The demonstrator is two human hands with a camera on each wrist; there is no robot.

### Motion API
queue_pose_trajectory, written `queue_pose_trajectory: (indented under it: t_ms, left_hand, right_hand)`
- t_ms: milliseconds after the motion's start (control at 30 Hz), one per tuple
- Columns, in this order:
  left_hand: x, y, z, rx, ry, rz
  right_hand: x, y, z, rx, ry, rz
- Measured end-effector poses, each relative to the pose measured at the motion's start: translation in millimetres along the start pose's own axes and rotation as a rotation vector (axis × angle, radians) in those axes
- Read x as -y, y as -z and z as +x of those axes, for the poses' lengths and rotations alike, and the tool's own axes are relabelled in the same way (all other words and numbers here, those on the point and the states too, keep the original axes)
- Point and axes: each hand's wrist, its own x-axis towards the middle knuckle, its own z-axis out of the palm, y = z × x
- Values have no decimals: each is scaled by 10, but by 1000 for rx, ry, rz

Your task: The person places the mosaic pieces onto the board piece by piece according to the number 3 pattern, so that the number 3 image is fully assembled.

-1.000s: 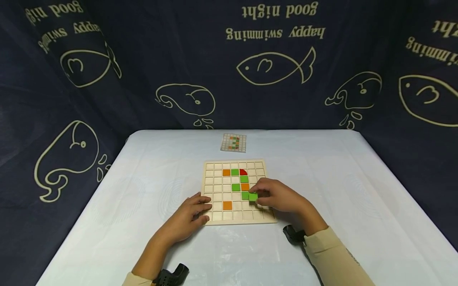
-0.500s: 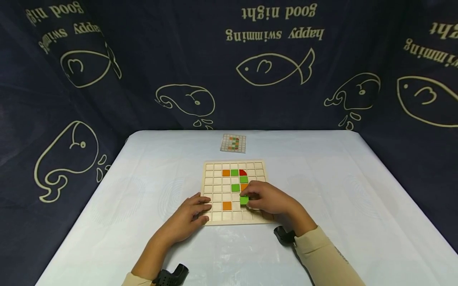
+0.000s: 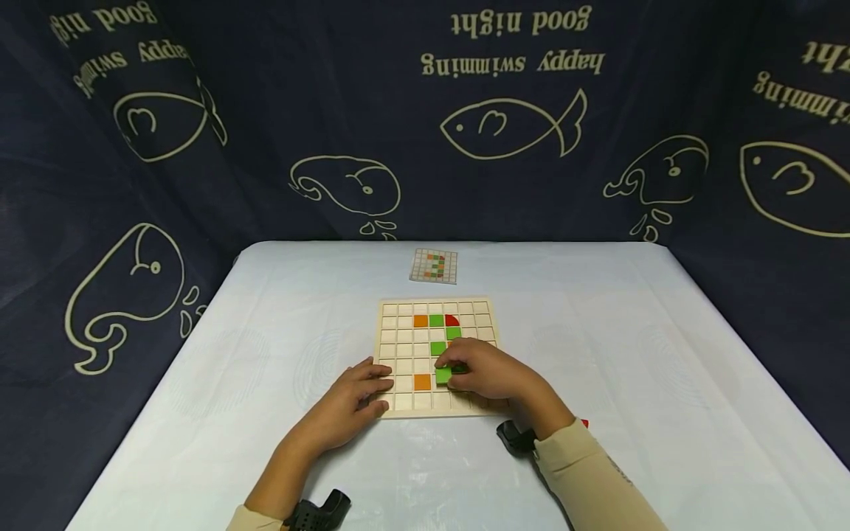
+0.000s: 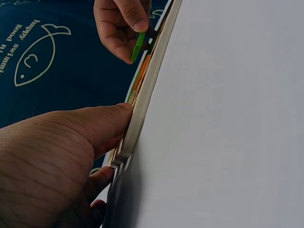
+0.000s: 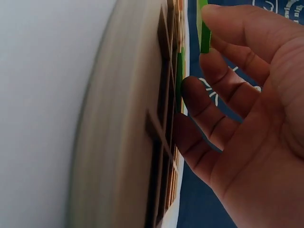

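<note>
My right hand (image 3: 488,369) pinches a green square tile (image 3: 443,376) between thumb and fingers. In the right wrist view this tile (image 5: 205,33) stands clear of the board's surface, and the left wrist view shows it tilted. Below it lies a wooden grid board (image 3: 403,400) holding orange, green and red pieces. An orange tile (image 3: 422,382) sits just left of the pinched one; a red quarter-round piece (image 3: 452,321) lies in an upper row. My left hand (image 3: 348,405) rests its fingertips and thumb on the board's left edge. My right hand hides some middle cells.
Behind the board lies a small card (image 3: 417,271) printed with a coloured grid pattern. A red piece (image 3: 585,423) peeks out beside the right sleeve. The white table (image 3: 279,295) is backed by a dark curtain (image 3: 372,74) with fish drawings.
My right hand has moved left across the board with the green tile, from beside another green tile to near the lower orange one. The red piece by the sleeve has come into view. My left hand stays put.
</note>
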Motion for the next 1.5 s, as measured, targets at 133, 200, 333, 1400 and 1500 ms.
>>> queue_pose_trajectory:
  t_ms: [133, 200, 333, 1400, 1500]
  left_hand:
    - [3, -3, 1, -2, 1, 0]
    - [4, -3, 0, -3, 1, 0]
    - [8, -2, -1, -2, 2, -4]
    - [-7, 11, 1, 4, -4, 10]
    - [-4, 9, 4, 7, -4, 5]
  right_hand:
    - [20, -26, 21, -1, 17, -15]
    - [22, -44, 31, 0, 25, -36]
    - [20, -75, 44, 0, 42, -94]
    - [76, -99, 39, -3, -5, -109]
    - [77, -95, 38, 2, -5, -117]
